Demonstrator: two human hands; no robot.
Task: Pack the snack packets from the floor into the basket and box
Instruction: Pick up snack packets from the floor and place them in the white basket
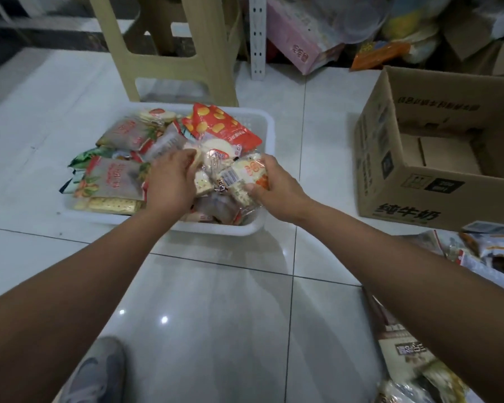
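Note:
A white plastic basket (266, 132) stands on the tiled floor, heaped with several snack packets, among them a red packet (216, 126) at the back and grey packets (120, 177) on the left. Both hands are over the basket's near right part. My right hand (277, 189) grips a clear cracker packet (245, 177) with an orange patch. My left hand (172, 181) presses its fingers on small clear-wrapped packets (213, 161) in the heap; the fingertips are hidden among them. An open cardboard box (419, 181) stands to the right, nothing visible inside.
More snack packets (489, 254) lie on the floor at the right, and others (413, 362) near the bottom right. A beige plastic stool (169, 53) stands behind the basket. A pink carton (297, 33) and clutter fill the back. A grey shoe (96, 373) is at bottom left.

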